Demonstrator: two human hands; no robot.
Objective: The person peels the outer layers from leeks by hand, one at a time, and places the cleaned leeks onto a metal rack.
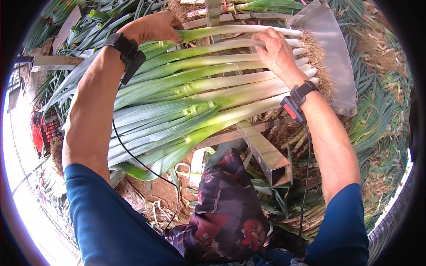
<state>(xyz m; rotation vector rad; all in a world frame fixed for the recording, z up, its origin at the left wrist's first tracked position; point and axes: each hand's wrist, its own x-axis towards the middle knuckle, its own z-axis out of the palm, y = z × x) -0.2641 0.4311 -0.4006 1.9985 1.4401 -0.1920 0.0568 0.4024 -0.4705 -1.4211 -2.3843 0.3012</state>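
Leeks point(213, 82) (roots point(316, 48) rightward) beneath left hand point(156, 27) and right hand point(277, 52)

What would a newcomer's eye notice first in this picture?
Probably the row of leeks across the middle, with white stems and stringy roots toward the right. Next come the two bare hands at the upper leeks: left hand by the green part, right hand over the white. A shiny grey panel stands at upper right.

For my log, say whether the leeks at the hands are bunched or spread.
Spread: the leeks lie side by side, gaps between upper stalks.
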